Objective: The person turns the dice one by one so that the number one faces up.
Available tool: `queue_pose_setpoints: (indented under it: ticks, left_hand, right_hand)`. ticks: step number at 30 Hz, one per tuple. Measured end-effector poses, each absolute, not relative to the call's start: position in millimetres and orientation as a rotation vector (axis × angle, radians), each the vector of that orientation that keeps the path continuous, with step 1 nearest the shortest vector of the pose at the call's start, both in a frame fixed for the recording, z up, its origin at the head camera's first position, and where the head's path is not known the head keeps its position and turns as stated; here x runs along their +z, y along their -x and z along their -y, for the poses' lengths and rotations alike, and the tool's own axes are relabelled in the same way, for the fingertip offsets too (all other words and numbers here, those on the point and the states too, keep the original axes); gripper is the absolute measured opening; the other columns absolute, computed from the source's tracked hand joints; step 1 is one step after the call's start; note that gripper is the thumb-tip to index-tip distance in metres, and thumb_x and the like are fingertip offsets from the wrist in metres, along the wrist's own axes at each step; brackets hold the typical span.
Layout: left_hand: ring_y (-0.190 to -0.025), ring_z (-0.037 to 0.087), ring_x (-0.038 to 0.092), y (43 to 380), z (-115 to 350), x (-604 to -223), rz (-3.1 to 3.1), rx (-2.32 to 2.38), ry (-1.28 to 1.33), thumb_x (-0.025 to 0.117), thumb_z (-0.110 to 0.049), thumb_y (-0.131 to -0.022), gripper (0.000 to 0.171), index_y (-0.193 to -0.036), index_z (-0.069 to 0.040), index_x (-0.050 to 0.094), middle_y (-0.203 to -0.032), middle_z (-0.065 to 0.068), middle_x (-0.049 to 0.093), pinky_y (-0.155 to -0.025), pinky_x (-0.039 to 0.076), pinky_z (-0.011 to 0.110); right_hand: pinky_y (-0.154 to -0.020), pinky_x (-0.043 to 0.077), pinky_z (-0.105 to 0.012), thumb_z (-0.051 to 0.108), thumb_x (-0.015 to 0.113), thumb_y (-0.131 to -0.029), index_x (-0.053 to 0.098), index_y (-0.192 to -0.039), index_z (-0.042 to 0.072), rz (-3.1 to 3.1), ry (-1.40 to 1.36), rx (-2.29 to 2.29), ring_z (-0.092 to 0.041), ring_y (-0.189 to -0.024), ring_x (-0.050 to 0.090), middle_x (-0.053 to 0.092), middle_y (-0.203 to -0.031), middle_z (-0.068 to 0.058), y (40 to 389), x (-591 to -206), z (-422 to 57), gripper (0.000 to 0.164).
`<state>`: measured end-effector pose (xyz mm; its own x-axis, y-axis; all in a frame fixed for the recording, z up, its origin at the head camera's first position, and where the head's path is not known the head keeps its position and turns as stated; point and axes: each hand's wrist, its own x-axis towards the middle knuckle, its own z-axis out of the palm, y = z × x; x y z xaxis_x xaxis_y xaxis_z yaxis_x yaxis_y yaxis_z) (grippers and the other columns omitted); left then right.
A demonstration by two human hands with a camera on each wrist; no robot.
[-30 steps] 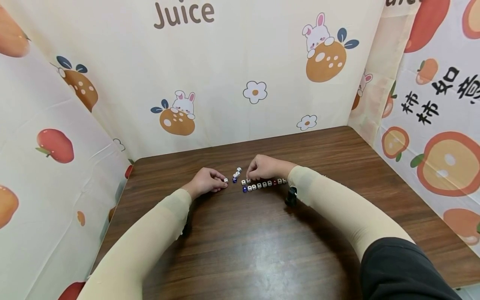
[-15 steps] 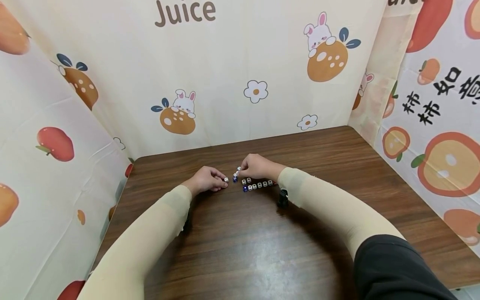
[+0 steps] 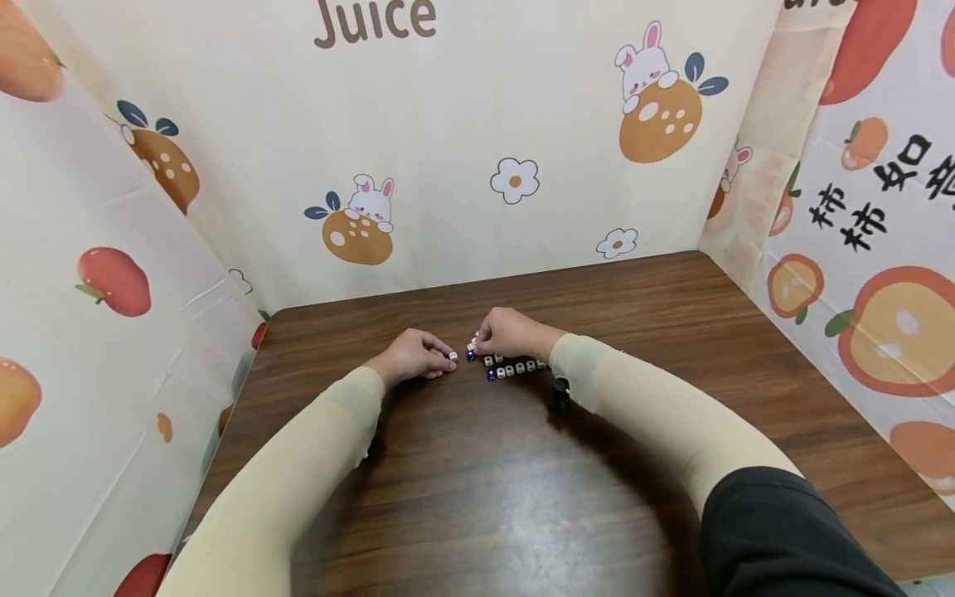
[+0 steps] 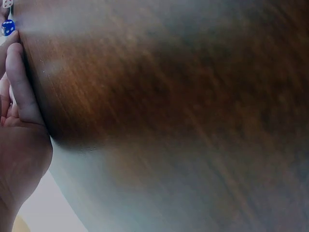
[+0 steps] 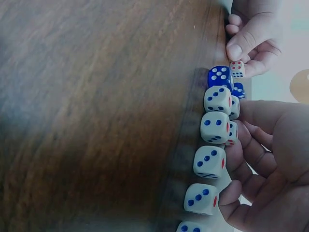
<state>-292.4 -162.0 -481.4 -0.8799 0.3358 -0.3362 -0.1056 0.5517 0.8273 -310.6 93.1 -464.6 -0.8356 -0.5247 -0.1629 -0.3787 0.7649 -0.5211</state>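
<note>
Step in hand: prob picking from loose dice to fill out rows on the brown wood-grain desk (image 3: 477, 464); looks part-done, w/ both rows laid beside a few strays
Left hand (image 3: 413, 355): fingers narrow, thumb + fingertip pinching 1 small white cube die (image 3: 453, 356), rounded edges, prob plastic, just left of the strays
Right hand (image 3: 515, 332): fingers bent in at the strays, tips partly hidden; can't tell if they hold a die
Near row: 1 glossy blue cube die w/ white pips (image 5: 220, 76) at left end, then 5 white cube dice w/ blue + red pips (image 5: 215, 127); 5th is cut off in right wrist view, partly behind the wrist in head view
Back row: min 2 small white dice (image 3: 498, 358) behind near row's left part; anything further right is hidden by right hand
Strays: 1 second blue cube die (image 3: 472, 355) + min 2 loose white dice (image 3: 472, 346), bunched btwn the hands; overlap blocks exact no.
Blue total: 2 visible
White total: min 10 (5 near, 2 back, 2 stray, 1 in left hand)
Next move: calls for a light fingertip pinch on 1 stray w/out nudging neighbours, then a square set-down in line; risk = knocking the row askew
</note>
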Motion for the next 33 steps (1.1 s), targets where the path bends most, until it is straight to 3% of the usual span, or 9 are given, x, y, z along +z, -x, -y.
queue_pose_setpoints:
  ticks: [7,22,33]
  left_hand:
    - [-0.074,0.005,0.071,294,163,-485,-2.335,1.286,-0.179,0.095,-0.014,-0.094,0.025,-0.115,-0.004,0.086,-0.095,0.001,0.083,-0.069,0.065,0.022]
    - [-0.075,0.005,0.071,291,163,-481,-2.323,1.281,-0.193,0.094,-0.014,-0.095,0.027,-0.118,-0.002,0.085,-0.096,0.002,0.083,-0.069,0.064,0.021]
    - [-0.073,0.004,0.071,291,162,-482,-2.32,1.307,-0.189,0.094,-0.011,-0.095,0.027,-0.118,-0.001,0.084,-0.092,0.0,0.082,-0.068,0.064,0.02]
  right_hand:
    - [-0.096,0.064,-0.036,0.021,0.076,-0.107,0.092,-0.104,0.015,-2.654,0.728,-0.701,-0.013,-0.098,0.077,0.087,-0.111,-0.001,312,-467,-94,0.017]
    - [-0.079,0.059,-0.025,0.023,0.088,-0.101,0.091,-0.111,0.016,-2.581,0.775,-0.729,-0.008,-0.085,0.07,0.085,-0.108,0.002,311,-466,-88,0.013]
    - [-0.082,0.062,-0.028,0.024,0.086,-0.101,0.09,-0.109,0.015,-2.645,0.728,-0.764,-0.009,-0.087,0.073,0.086,-0.103,0.003,313,-463,-103,0.012]
